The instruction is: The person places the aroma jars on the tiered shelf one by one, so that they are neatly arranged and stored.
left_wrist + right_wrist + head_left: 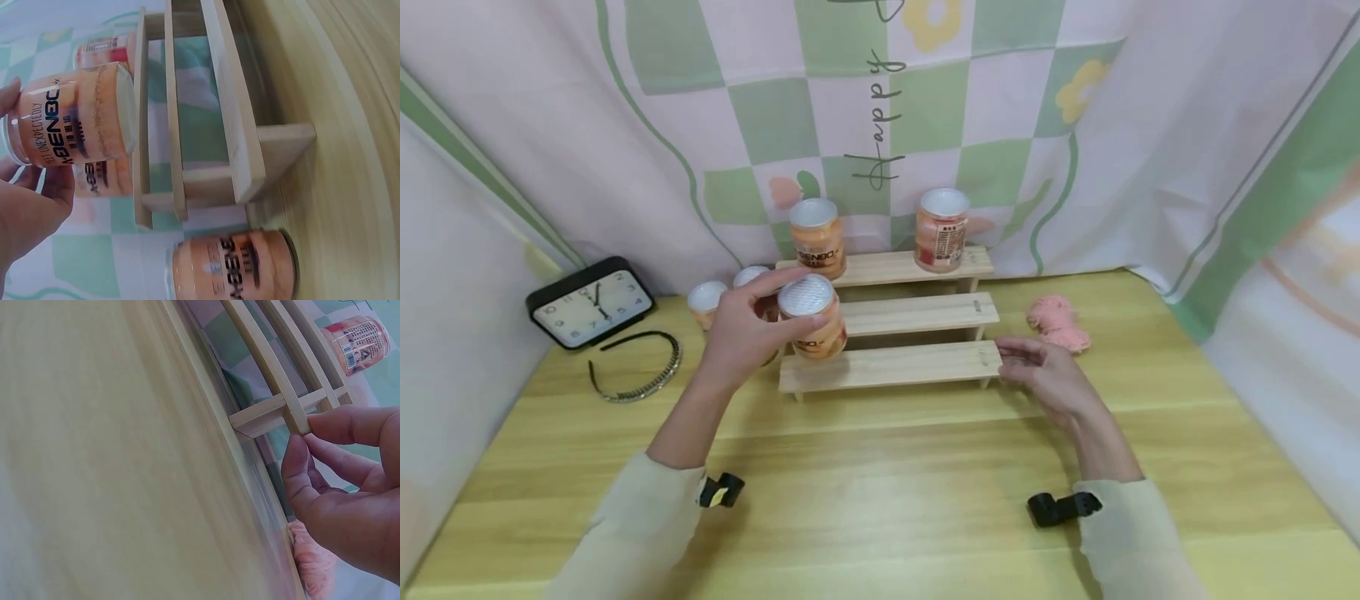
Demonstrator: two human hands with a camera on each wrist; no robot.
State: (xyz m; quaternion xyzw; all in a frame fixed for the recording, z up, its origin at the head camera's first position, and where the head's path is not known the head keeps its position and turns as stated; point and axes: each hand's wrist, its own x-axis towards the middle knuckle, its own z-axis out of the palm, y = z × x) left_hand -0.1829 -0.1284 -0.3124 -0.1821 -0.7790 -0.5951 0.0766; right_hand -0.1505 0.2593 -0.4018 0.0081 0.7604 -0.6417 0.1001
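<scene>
My left hand (737,333) grips an orange-labelled can (822,337) round its sides, fingers and thumb near its silvery top. In the left wrist view the held can (69,115) is raised beside the upper boards. A three-step wooden rack (917,365) stands on the table. With thumb and fingertips, my right hand (1052,375) pinches the right end of its lowest board, as the right wrist view shows at the board's corner (299,422). On the top step stand two more cans, one at the left (820,254) and one at the right (942,237).
Left of the rack more cans (703,302) stand on the table, partly behind my left hand. Farther left are a black-framed clock (593,302) and a dark headband (655,383). Pink yarn (1058,323) lies to the right. A checked curtain (925,108) hangs behind.
</scene>
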